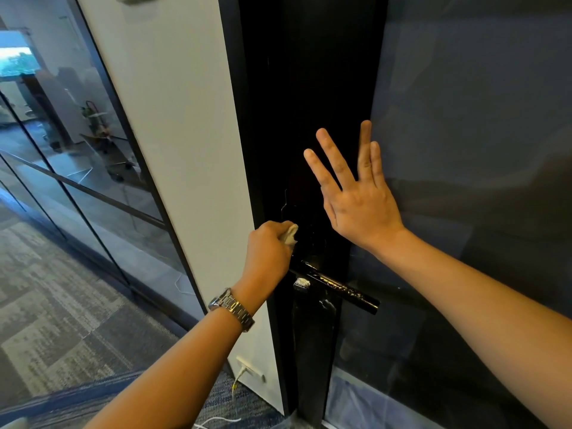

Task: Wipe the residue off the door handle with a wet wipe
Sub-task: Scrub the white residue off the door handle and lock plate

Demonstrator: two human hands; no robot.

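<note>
A black lever door handle (340, 287) juts from the dark door frame (309, 119), with pale streaks of residue along its top and a whitish patch at its base. My left hand (267, 253), a metal watch on its wrist, grips a crumpled wet wipe (290, 234) and holds it against the black plate just above the handle's base. My right hand (356, 193) lies flat with straight, spread fingers on the door above the handle.
The door's dark glass panel (479, 150) fills the right side. A white wall strip (173, 150) and a glass partition (77, 144) stand to the left, over grey carpet (62, 320). A white cable (236, 388) hangs from a low wall socket.
</note>
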